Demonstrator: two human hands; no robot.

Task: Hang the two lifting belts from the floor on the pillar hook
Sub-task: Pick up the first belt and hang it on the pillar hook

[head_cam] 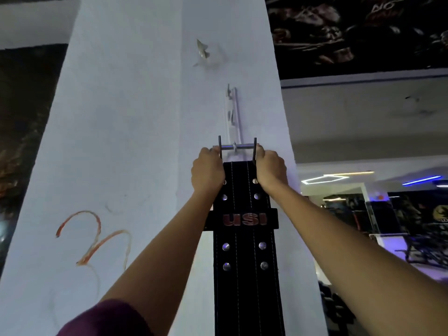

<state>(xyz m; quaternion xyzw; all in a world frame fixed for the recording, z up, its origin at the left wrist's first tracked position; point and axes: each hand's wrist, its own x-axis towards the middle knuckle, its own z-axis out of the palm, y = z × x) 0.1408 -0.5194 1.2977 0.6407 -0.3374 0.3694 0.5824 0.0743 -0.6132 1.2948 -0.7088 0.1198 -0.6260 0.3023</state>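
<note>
Both hands, left hand [208, 169] and right hand [271, 169], are gripping the belt [243, 251] edges, fingers curled tight, holding its buckle [237, 147] against the hook [234, 147] on the pillar [135, 141].

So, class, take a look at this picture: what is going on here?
A person is holding a black lifting belt up against a white pillar. The left hand and right hand grip either side of its metal buckle, which sits at a small hook at the bottom of a rack. Only one belt is visible.

Both arms raised, fists closed
</note>
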